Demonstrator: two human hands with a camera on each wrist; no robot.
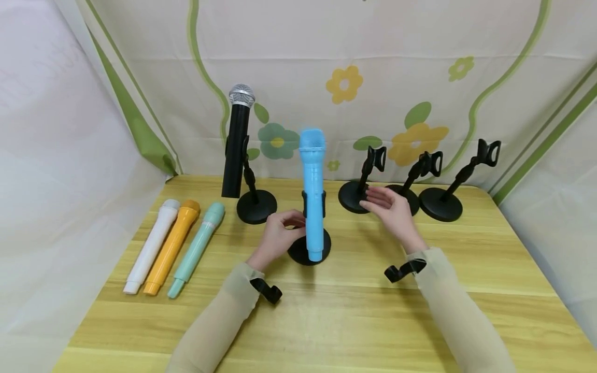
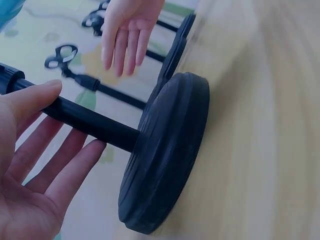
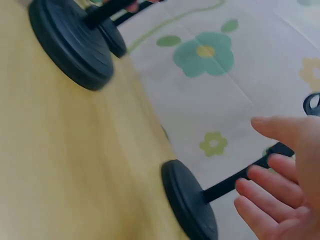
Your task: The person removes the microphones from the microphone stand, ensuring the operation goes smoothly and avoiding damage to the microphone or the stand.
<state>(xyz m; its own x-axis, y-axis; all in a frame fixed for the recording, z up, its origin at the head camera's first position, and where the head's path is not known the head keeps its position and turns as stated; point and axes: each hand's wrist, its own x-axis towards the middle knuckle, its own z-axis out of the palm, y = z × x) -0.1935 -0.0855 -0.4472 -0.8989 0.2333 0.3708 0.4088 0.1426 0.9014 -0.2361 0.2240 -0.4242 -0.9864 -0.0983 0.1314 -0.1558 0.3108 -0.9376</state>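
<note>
A light blue microphone (image 1: pixel 313 181) leans upright in the clip of a black desk stand, whose round base (image 1: pixel 296 253) is partly hidden behind it. My left hand (image 1: pixel 278 237) holds this stand by its pole (image 2: pixel 95 120), thumb on one side and fingers on the other. To the right, my right hand (image 1: pixel 392 213) hovers with fingers extended and nothing in it, nearest to a stand with a bare clip (image 1: pixel 351 197). In the right wrist view that stand's base (image 3: pixel 187 200) shows beyond the fingers.
A black microphone with a silver head (image 1: pixel 237 140) sits on another stand (image 1: pixel 256 207) at back left. White (image 1: pixel 153 246), orange (image 1: pixel 171 248) and mint green microphones (image 1: pixel 198 248) lie at left. Two more bare stands (image 1: pixel 407 192), (image 1: pixel 440 204) stand at back right, before a curtain.
</note>
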